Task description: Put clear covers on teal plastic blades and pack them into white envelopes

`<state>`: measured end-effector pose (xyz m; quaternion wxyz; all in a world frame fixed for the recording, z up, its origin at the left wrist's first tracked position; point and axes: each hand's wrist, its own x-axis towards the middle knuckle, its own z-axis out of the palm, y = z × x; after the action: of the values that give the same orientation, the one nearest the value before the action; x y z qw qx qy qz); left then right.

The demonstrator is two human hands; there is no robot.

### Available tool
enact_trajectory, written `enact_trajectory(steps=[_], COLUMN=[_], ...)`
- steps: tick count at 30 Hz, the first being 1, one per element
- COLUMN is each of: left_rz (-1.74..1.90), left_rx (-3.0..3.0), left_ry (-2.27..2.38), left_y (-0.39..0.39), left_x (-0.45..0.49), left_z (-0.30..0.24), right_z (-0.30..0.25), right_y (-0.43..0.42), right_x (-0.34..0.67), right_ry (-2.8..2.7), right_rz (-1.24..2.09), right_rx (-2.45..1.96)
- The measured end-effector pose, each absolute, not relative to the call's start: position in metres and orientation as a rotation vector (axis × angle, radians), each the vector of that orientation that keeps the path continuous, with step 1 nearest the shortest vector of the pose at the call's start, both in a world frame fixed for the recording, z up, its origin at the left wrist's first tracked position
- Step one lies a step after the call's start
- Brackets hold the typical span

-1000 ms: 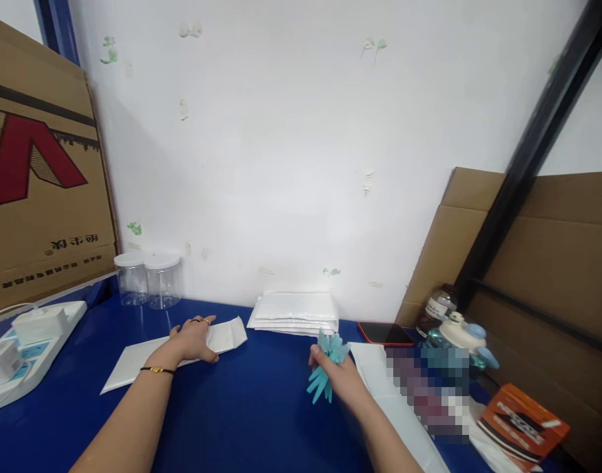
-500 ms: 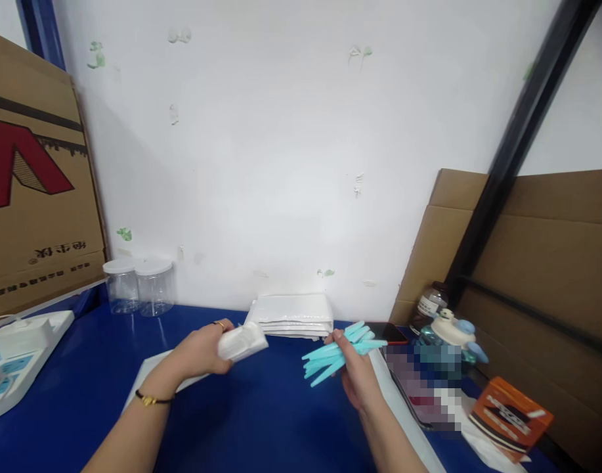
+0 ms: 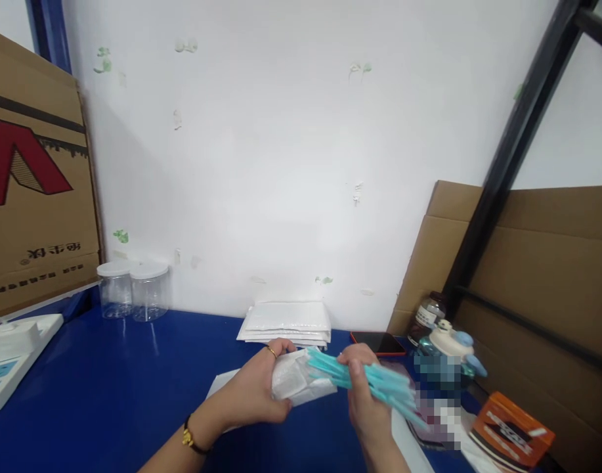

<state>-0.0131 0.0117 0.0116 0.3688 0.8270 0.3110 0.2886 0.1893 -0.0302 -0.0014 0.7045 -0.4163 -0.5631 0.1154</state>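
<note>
My left hand (image 3: pixel 255 389) grips the open end of a white padded envelope (image 3: pixel 295 381), lifted off the blue table (image 3: pixel 108 387). My right hand (image 3: pixel 364 401) is closed round a bundle of several thin teal plastic sticks (image 3: pixel 364 380). The left tips of the sticks touch or enter the envelope's mouth; I cannot tell how far in they are. The sticks' other ends point down to the right.
A stack of white envelopes (image 3: pixel 287 323) lies by the wall. Two clear jars (image 3: pixel 132 290) stand at the left, beside a cardboard box (image 3: pixel 35 177) and a white device (image 3: pixel 10 348). A red phone (image 3: pixel 378 342), bottles (image 3: pixel 446 341), an orange box (image 3: pixel 512 430) and cardboard sit at the right.
My left hand lifted the envelope off the table and carried it right. My right hand turned the teal sticks and brought their tips to the envelope's mouth.
</note>
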Motion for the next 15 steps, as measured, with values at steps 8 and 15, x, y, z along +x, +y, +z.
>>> enact_trajectory(steps=[8,15], left_rz=[0.926,1.264], left_rx=[2.189,2.145], left_ry=[0.815,0.973], left_y=[0.016,0.019], left_x=[-0.018,-0.004], left_z=[0.006,-0.002], right_z=[0.008,0.059], right_y=[-0.029,0.000], right_x=[0.173,0.156], right_ry=[-1.415,-1.504], right_rz=[0.433,0.871], right_rx=[-1.021,-1.008])
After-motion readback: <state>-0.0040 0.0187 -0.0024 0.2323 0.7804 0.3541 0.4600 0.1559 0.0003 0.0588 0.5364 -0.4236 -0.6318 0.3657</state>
